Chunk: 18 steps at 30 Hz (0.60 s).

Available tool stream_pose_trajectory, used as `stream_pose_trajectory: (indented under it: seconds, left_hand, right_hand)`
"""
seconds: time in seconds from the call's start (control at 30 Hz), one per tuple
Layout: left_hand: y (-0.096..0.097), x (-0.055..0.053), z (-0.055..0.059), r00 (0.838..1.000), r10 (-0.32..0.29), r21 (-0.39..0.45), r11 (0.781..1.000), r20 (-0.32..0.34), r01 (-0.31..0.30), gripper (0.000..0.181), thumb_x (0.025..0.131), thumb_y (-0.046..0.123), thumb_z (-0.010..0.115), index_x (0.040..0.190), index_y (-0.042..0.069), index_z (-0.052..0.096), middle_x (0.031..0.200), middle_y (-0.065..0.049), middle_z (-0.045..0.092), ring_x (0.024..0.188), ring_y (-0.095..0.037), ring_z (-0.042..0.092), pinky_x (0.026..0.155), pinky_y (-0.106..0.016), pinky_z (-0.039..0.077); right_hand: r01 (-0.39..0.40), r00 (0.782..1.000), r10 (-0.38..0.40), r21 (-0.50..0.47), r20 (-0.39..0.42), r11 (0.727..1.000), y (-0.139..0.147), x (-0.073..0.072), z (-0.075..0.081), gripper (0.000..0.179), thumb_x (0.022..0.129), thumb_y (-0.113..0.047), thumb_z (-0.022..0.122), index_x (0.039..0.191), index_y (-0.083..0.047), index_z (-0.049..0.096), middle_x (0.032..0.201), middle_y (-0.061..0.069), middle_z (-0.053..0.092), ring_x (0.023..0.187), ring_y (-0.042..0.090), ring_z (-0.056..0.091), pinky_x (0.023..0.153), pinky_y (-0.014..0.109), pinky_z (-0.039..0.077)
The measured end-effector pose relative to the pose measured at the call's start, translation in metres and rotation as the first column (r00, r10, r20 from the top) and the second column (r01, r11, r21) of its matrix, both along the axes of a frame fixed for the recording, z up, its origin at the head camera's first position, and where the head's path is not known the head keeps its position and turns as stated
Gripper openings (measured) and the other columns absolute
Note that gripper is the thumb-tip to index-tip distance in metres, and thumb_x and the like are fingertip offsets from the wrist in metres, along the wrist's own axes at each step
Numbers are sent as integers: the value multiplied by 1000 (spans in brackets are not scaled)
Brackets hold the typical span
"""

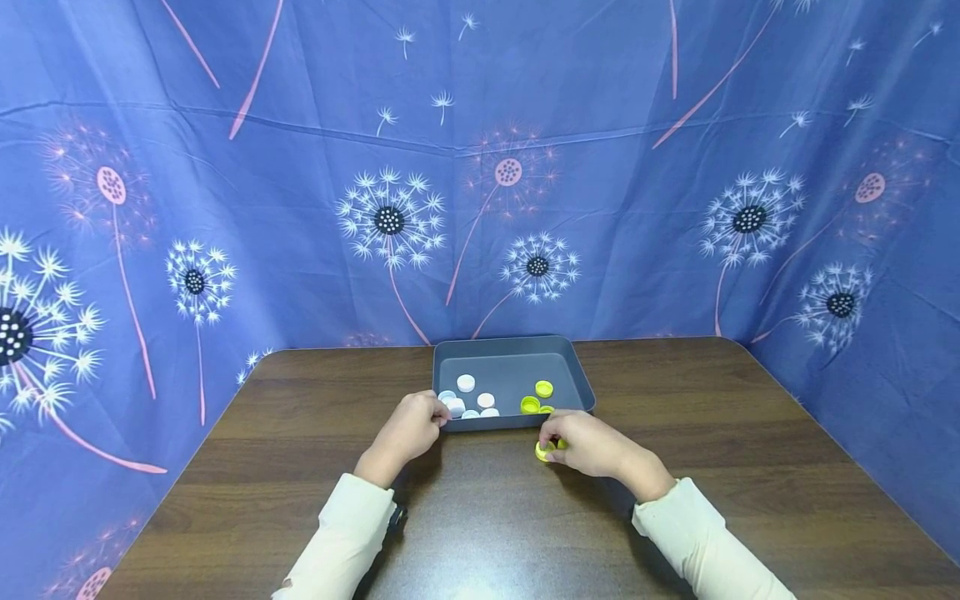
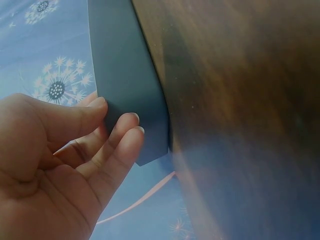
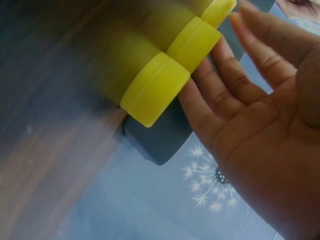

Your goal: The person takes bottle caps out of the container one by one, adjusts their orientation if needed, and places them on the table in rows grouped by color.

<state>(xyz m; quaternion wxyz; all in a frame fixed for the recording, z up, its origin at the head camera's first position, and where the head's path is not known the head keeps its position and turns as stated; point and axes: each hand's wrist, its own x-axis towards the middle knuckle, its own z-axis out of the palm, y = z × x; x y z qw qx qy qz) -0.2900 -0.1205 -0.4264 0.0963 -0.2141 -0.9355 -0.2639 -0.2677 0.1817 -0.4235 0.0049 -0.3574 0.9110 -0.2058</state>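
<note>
In the head view a dark grey tray lies at the far side of the table. My left hand grips its near left corner, with the thumb at the rim and other fingers against the outer wall in the left wrist view. Just in front of the tray, my right hand pinches a yellow bottle cap by thumb and forefinger. Beside it in the right wrist view stand two more yellow caps, a middle one and a nearer one, along the other fingers.
Several white caps lie in the tray's left half. Yellow caps lie in its right half, partly hidden by the near wall. A blue dandelion-print cloth hangs behind the brown wooden table and along its sides.
</note>
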Motion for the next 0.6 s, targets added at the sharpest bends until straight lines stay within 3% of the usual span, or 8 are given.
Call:
stream_pose_trajectory:
  seconds: [0.27, 0.6]
  left_hand:
    - [0, 0, 0, 1000, 3, 6, 1000, 3, -3, 17, 85, -10, 64, 84, 2, 77, 79, 1, 63, 78, -14, 61, 75, -33, 55]
    - [-1, 0, -1, 1000, 1, -4, 1000, 1, -1, 17, 85, -9, 65, 85, 2, 77, 79, 1, 63, 78, -13, 61, 75, -32, 56]
  right_hand:
    - [-46, 999, 46, -18, 24, 999, 0, 1, 3, 6, 90, -14, 72, 95, -17, 74, 97, -9, 63, 88, 11, 61, 77, 28, 51]
    - [-25, 998, 27, -38, 50, 999, -1, 0, 3, 9, 90, -11, 72, 99, -13, 73, 100, -8, 63, 89, 14, 60, 77, 28, 51]
